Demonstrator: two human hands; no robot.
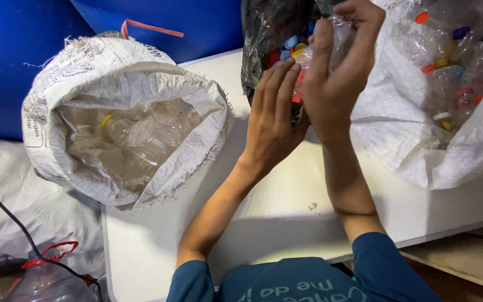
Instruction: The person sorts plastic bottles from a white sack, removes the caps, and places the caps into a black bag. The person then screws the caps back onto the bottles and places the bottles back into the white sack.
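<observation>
My right hand [339,72] grips a clear crushed plastic bottle [339,36] above the white table. My left hand [275,117] is at the bottle's neck end, fingers closed around its red part; the cap itself is hidden. Just behind both hands stands a black plastic bag [264,33] holding several coloured bottle caps [289,47].
A white woven sack [46,95] at the left holds clear capless bottles. Another white sack [398,128] at the right holds clear bottles with coloured caps. The white table [275,218] ends at the front. A blue barrel [6,50] stands behind; a large bottle [46,282] and a black cable [6,215] lie lower left.
</observation>
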